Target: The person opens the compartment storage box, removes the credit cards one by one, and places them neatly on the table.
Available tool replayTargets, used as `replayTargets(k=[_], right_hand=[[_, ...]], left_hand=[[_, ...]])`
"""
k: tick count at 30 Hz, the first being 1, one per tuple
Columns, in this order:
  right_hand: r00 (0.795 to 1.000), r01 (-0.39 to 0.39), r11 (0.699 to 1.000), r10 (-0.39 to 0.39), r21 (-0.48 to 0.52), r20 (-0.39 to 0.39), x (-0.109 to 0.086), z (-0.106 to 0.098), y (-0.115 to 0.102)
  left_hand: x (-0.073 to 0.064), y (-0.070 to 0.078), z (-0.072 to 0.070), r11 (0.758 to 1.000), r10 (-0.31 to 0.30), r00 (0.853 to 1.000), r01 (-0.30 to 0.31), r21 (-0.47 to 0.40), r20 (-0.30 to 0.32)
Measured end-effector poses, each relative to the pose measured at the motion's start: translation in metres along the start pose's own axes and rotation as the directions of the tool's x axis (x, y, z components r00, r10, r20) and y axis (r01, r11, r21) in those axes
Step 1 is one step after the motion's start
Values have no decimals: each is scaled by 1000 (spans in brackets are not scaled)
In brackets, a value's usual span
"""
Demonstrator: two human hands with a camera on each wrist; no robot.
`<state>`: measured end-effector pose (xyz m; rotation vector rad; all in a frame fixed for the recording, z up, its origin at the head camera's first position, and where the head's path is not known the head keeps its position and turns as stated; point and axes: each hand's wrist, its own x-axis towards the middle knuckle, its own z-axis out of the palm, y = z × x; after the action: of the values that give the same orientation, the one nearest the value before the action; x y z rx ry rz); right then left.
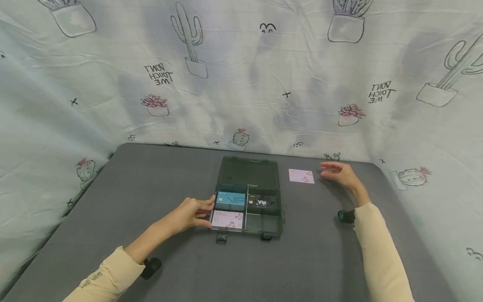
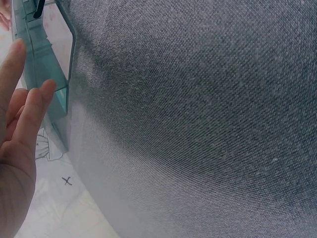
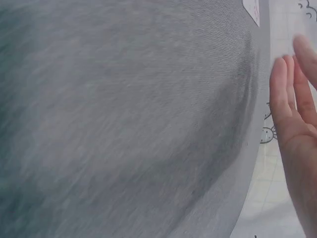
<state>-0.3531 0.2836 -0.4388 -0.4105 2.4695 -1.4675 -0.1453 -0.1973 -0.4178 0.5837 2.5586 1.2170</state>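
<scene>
A dark green see-through plastic box (image 1: 247, 173) lies with its lid folded back and is divided into compartments. A blue VIP card (image 1: 230, 198) is at back left, a black Vip card (image 1: 264, 202) at back right, and a pink card (image 1: 227, 219) at front left. Its front right compartment shows the green floor. My left hand (image 1: 191, 214) rests at the box's left side, fingers and thumb spread along the wall. Off to the right, a second pink card (image 1: 301, 176) lies flat on the table. My right hand (image 1: 341, 176) hovers just right of that card, holding nothing, fingers extended.
The grey cloth-covered table (image 1: 158, 176) meets a white printed curtain (image 1: 241, 84) at its back edge and sides. Two latches stick out at the box's front, the left latch (image 1: 221, 237) hanging over the tabletop. Dark straps show on both wrists.
</scene>
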Motion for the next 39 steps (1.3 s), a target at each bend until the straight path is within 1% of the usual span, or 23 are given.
replayTargets(k=[2,4,7,10,12,14,17,19,22,25,31,35,39], right_hand=[[1000,20,999,-20,26,-11,-4,0,0],[999,34,996,-32,77,-25,-7,1,-1],[998,45,978,-35,202,-50,-11,7,-5],[997,55,962,-39,267,-63,-16,14,-12],[998,44,959,-30,280,-55,-20,20,-19],[999,29,963,-19,268,-38,-24,26,-26],[1000,19,956,-13,293,-24,-31,36,-34],[999,33,944,-30,327,-16,-35,43,-38],[997,70,918,-73,389,-6,-41,55,-43],[995,88,903,-99,420,5,-48,66,-46],[991,107,910,-128,400,26,-63,84,-53],[991,94,913,-122,396,46,-72,95,-59],[990,83,908,-122,411,68,-80,104,-67]], left_hand=[[-1,0,0,1000,5,1000,-5,9,-1],[-1,1,0,1000,3,1000,-3,6,-1],[-1,1,-1,1000,9,1000,-9,16,2],[-1,0,-2,1000,3,1000,-3,18,3],[-1,0,-3,1000,0,1000,0,21,3],[-1,1,-4,1000,-10,1000,10,12,5],[-1,2,-4,1000,-11,1000,11,10,10],[-1,2,-4,1000,-14,1000,13,9,12],[0,1,-3,1000,-16,1000,16,11,10],[0,1,-2,1000,-11,1000,11,8,8],[2,2,-1,1000,0,1000,0,6,12],[2,5,-2,1000,5,1000,-5,19,10],[3,6,-2,1000,10,1000,-10,20,7]])
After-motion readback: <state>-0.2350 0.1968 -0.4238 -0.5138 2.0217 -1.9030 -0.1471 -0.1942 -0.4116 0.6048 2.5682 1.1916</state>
